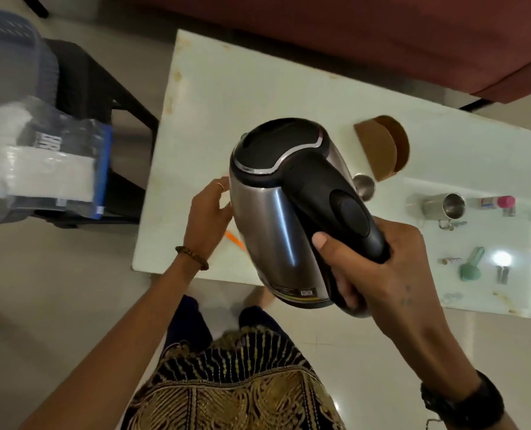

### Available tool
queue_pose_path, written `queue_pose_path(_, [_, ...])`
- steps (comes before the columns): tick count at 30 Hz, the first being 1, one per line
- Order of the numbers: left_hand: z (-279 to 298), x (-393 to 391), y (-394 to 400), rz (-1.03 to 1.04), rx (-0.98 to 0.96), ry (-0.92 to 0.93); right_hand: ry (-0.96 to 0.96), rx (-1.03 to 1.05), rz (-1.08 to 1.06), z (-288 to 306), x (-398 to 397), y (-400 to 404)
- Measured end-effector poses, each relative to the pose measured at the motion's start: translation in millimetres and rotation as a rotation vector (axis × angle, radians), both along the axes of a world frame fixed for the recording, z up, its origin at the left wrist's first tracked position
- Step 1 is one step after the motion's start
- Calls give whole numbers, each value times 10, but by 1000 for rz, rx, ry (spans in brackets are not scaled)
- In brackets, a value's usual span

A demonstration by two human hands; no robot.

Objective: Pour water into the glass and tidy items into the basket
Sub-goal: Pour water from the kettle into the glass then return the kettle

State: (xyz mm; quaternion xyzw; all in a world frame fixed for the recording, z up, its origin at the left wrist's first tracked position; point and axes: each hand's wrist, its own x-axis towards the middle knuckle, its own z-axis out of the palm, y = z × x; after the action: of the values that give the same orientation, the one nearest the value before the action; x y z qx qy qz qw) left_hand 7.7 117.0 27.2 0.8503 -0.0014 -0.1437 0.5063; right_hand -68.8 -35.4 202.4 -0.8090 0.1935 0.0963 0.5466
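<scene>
Right now your right hand (391, 274) grips the black handle of the steel kettle (276, 212), fingers curled under the handle and thumb laid along its inner side. The kettle hangs tilted in that grip above the near edge of the white table (258, 88), its black lid facing up and away from you and its base turned back toward your body. Your left hand (209, 212) sits on the far side of the kettle from the grip, palm turned toward the steel wall with fingers loosely curved; whether it touches the metal or holds something hidden behind the kettle, you cannot tell. An orange strip (234, 240) peeks out just below that hand, beside the kettle's body.

Just past the handle, beyond your gripping fingers, a small steel glass (364, 186) stands on the table, partly hidden by the kettle. Farther out from the grip lies a steel mug (444, 206) on its side, then a pink-capped bottle (498, 203). A brown cardboard holder (382, 150) stands behind the glass. Outward of your right knuckles rest a green item (472, 268) and a few small things too tiny to name. Well apart, beyond your left hand, a grey basket (6, 51) sits on a dark chair (93, 88), with a clear packet (47, 159) in front of it.
</scene>
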Motion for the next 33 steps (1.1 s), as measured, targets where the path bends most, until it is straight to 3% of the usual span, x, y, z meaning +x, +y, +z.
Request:
queue_pose_path(4, [327,233,840,99,-28,-171,-39,101,-1,201,328,573])
queue_pose_path(10, [521,628,2203,337,38,-233,-166,182,77,272,953,1556])
queue_pose_path(16, [378,1057,3464,573,295,-233,-228,312,109,-44,1642,2714])
queue_pose_path(21, [45,1287,4302,621,463,-174,-262,407,119,-333,2079,3502])
queue_pose_path(25, [-266,1392,4667,508,452,5,-305,400,101,-566,2292,4019])
queue_pose_path(28, [-437,1403,4766,399,418,0,-320,374,66,-767,2384,4346])
queue_pose_path(33, [-600,1342,4772,545,267,-39,-323,396,-71,-1157,2353,4851])
